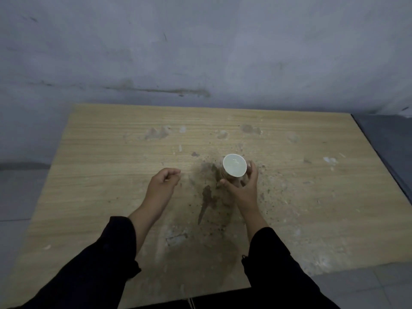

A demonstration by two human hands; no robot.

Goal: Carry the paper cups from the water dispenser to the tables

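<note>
A paper cup (234, 165) with a white inside stands upright near the middle of a light wooden table (100, 152). My right hand (243, 186) wraps around the cup's side from the near right, thumb on the left, fingers on the right. My left hand (163, 182) hovers over the table to the left of the cup, fingers curled into a loose fist with nothing in it. The cup's lower part is hidden behind my right hand. Both arms wear dark sleeves.
The tabletop carries dirt stains and crumbs around the cup and toward the near edge. A grey wall (200, 52) rises just behind the table. Grey floor (390, 139) shows to the right and left of the table.
</note>
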